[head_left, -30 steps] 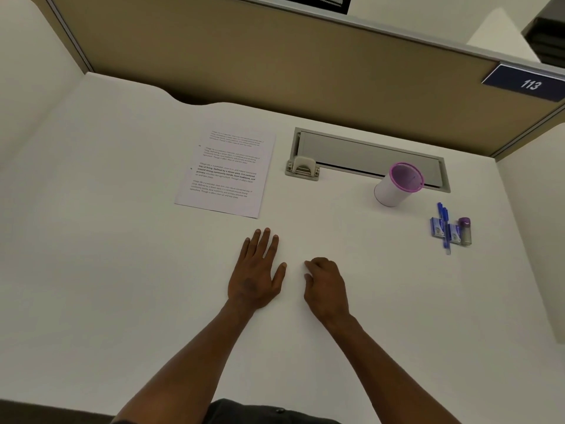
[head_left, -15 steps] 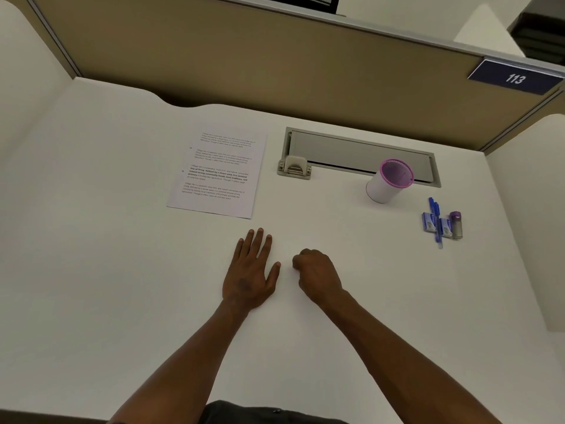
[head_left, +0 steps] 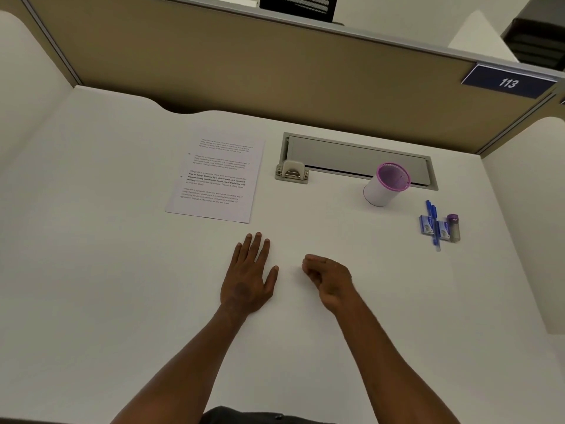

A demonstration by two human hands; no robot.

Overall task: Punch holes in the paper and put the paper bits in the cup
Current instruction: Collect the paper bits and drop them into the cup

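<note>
A printed sheet of paper (head_left: 217,179) lies flat on the white desk (head_left: 122,270), left of centre. To its right sits a small beige hole punch (head_left: 292,172). Further right stands a white cup (head_left: 385,185) with a purple mesh rim. My left hand (head_left: 249,278) rests palm down on the desk just below the paper, fingers spread and holding nothing. My right hand (head_left: 328,278) hovers beside it with the fingers curled in loosely, nothing visible in it.
A grey cable tray (head_left: 357,157) is set into the desk behind the punch and cup. Blue pens, small blue boxes and a purple-capped tube (head_left: 440,226) lie at the right. Tan partition walls (head_left: 275,71) enclose the desk on three sides.
My right hand has lifted off the desk and curled its fingers inward. My left hand has stayed flat. The camera view has shifted slightly.
</note>
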